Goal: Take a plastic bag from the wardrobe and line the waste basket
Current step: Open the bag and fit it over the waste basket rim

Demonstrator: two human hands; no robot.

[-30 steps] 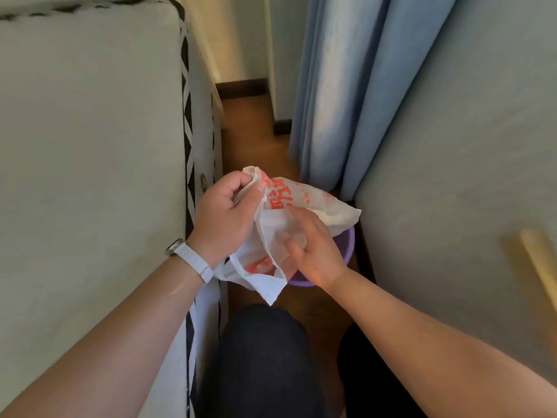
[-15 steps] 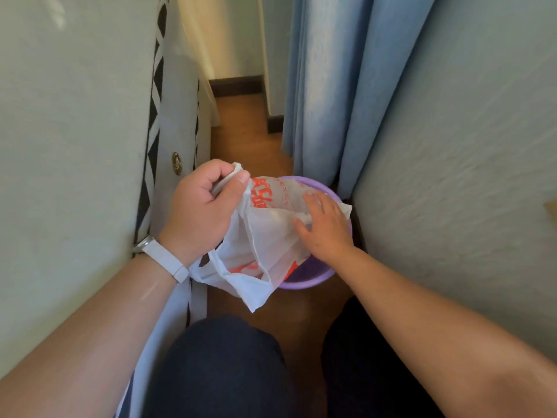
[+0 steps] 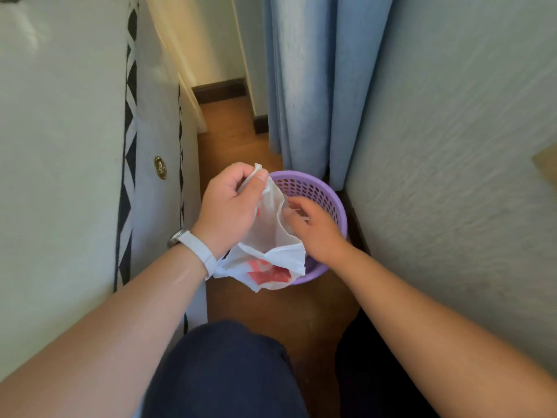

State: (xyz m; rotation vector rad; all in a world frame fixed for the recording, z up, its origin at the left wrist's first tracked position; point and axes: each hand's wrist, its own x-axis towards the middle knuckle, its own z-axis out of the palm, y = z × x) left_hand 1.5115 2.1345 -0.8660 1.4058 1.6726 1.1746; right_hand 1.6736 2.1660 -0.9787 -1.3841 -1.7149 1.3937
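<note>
A white plastic bag [image 3: 271,236] with red print hangs over the near left part of a round purple waste basket [image 3: 322,194] with perforated walls, standing on the wooden floor. My left hand [image 3: 232,206], with a white watch on its wrist, is shut on the bag's upper edge above the basket's left rim. My right hand [image 3: 313,227] is over the basket's middle, fingers curled around the bag's right edge. The bag's mouth gapes between the two hands. The basket's near rim is partly hidden by the bag.
A mattress [image 3: 60,146] with black-and-white trim rises close on the left. A pale wall [image 3: 452,146] stands on the right, blue curtains [image 3: 307,86] behind the basket. My knees [image 3: 229,372] in dark trousers are at the bottom, on a narrow strip of wooden floor [image 3: 229,128].
The bag has been pulled open and drawn toward me, uncovering most of the basket's far rim. My right hand has moved from lying flat on the bag to gripping its right edge.
</note>
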